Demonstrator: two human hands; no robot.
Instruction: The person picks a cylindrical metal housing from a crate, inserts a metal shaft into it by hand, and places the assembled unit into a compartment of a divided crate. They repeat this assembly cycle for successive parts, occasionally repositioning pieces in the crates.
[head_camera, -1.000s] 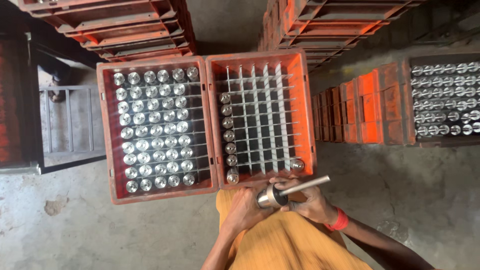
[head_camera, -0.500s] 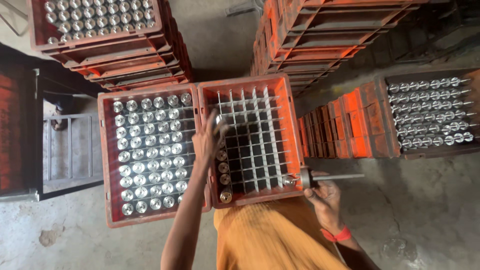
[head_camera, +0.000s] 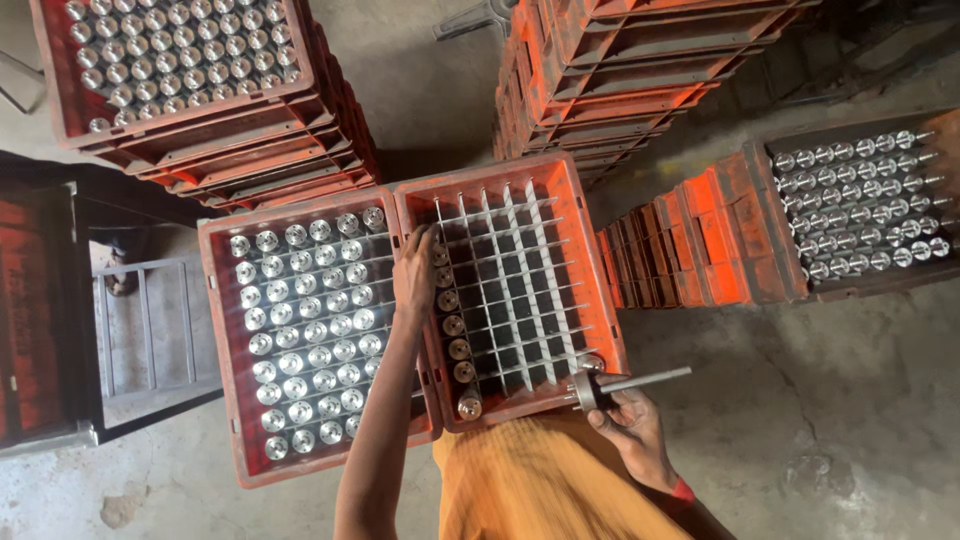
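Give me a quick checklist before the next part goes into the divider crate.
1. Right hand grips a flanged metal shaft: ok.
2. Left hand at the top of the left column of the divider crate; whether it holds a part: cannot tell.
3. Free cells to the right of that column: ok.
4. Neighbouring full crate sits flush alongside: ok.
5. Shaft clear of the crate rim: cannot tell.

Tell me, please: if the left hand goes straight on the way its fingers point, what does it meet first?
The left hand points toward the far end of the right crate. Probably it meets first that crate's far wall, near the divider grid's corner; depth is unclear from above.
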